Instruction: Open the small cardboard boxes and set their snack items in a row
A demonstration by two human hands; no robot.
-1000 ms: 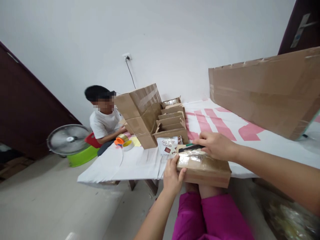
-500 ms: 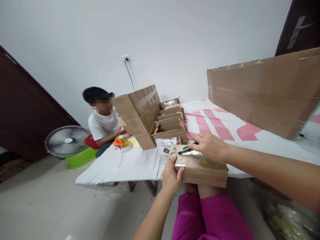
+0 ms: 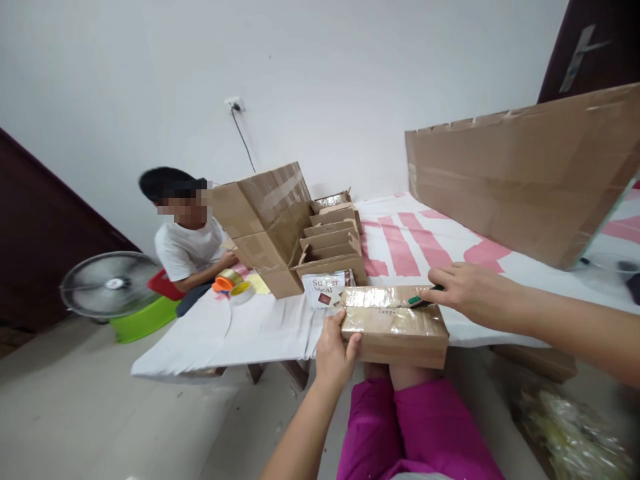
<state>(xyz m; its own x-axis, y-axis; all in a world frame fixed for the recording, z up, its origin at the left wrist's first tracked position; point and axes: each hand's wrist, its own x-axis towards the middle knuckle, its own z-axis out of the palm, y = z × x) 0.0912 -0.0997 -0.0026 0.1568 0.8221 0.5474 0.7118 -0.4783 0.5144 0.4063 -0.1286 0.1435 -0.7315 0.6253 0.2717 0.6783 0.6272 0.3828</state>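
Observation:
A taped cardboard box [image 3: 395, 343] lies at the table's front edge, just above my knees. My left hand [image 3: 335, 348] grips its left end, thumb on the near side. In my right hand [image 3: 463, 290] is a green box cutter [image 3: 417, 300], held low over the right part of the box's top. A dark slit runs along the taped seam there; the blade itself is hard to make out. Behind the box's left corner stands a white printed pouch [image 3: 323, 291], leaning against an open cardboard divider box [image 3: 330, 257].
Stacked cardboard boxes [image 3: 265, 223] rise at the left of the white-covered table [image 3: 200, 343]. Tape rolls [image 3: 241, 293] lie beside them. Another person [image 3: 185, 247] sits at the far left near a fan [image 3: 113, 283]. A large cardboard panel [image 3: 520, 173] stands at right.
My right hand has drawn the box cutter rightward along the box top, from near the left end to the right part. A dark slit shows along the seam. The left hand keeps its grip.

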